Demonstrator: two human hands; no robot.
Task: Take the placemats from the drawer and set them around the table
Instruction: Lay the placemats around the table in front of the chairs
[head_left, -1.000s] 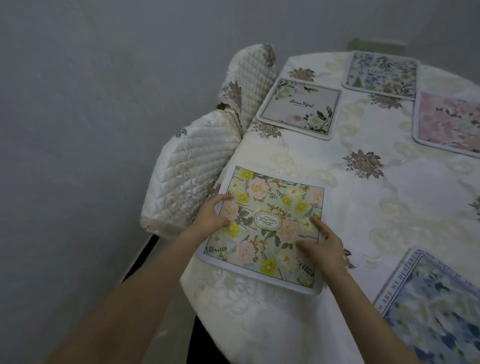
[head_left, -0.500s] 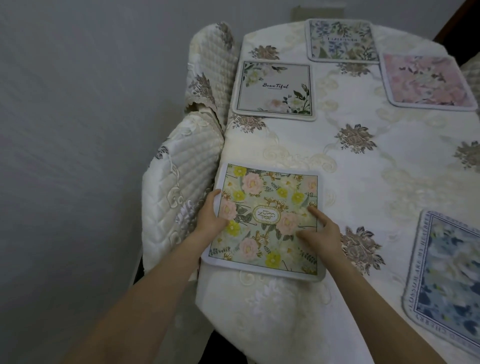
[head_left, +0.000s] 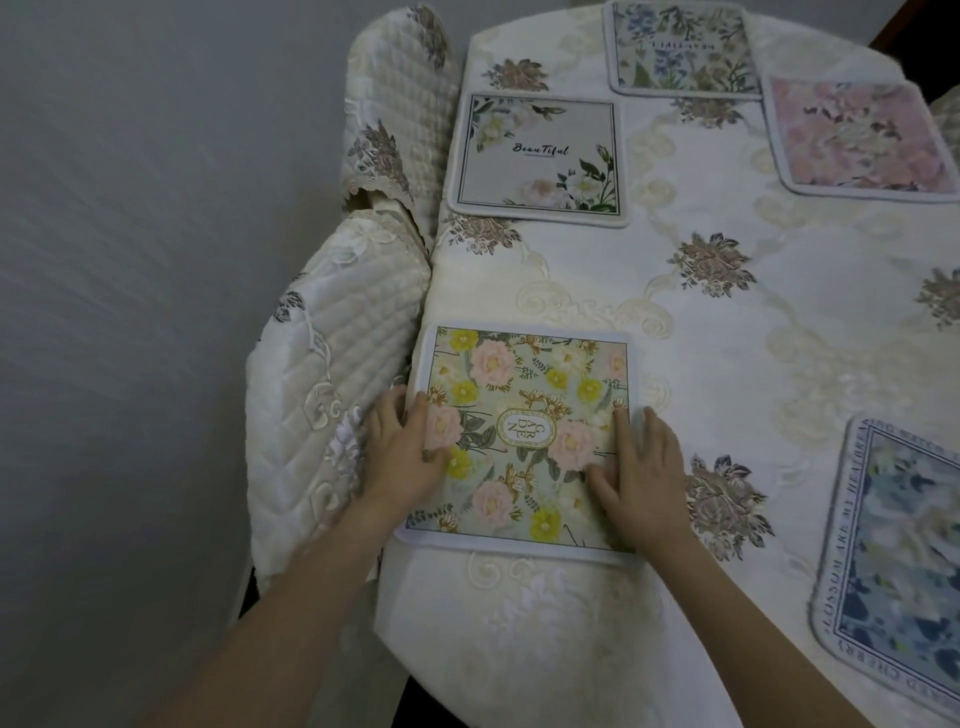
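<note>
Hands, left (head_left: 402, 452) and right (head_left: 641, 478), press flat, ungripping, on flowered "GARDEN" placemat (head_left: 524, 436).

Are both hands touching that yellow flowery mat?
Touching: the head view shows the left hand and right hand lying flat on the Garden placemat.

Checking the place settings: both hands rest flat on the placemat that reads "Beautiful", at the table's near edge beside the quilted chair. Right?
Not quite. In the head view the left hand and right hand rest on the "Garden" placemat; the "Beautiful" placemat lies untouched farther along the table.
</note>
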